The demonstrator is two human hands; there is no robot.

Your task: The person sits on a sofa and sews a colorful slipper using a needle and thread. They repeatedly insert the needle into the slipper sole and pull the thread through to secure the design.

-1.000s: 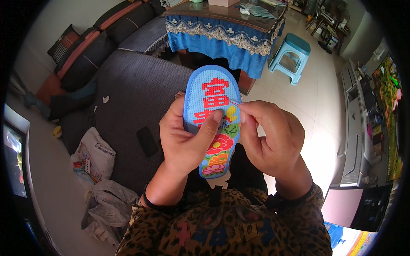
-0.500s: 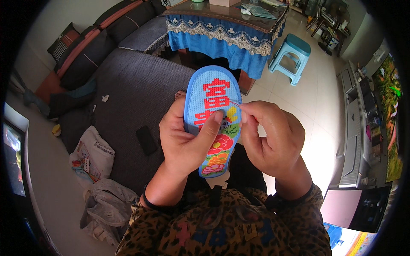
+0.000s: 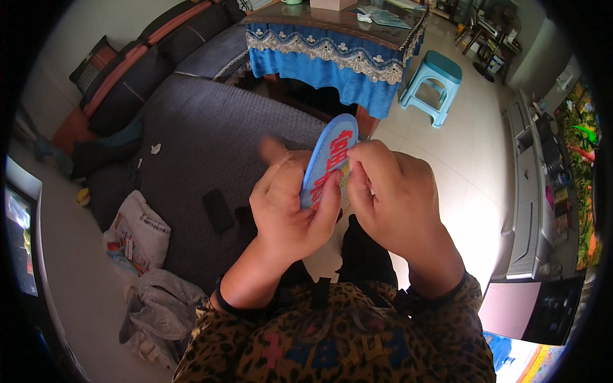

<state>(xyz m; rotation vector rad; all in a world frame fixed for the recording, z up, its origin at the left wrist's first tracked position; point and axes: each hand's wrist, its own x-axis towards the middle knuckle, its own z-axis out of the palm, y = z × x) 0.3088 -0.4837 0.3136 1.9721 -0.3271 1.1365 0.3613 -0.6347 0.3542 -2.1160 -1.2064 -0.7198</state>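
**Insole held up between both hands**

A grey sofa (image 3: 211, 147) stretches ahead, with a blue-draped surface (image 3: 332, 48) beyond. The left hand (image 3: 287, 210) clasps a blue insole (image 3: 327, 156) turned nearly edge-on; the right hand (image 3: 389, 198) pinches its rim, perhaps with a needle. Red stitching covers the visible part; the rest is hidden.
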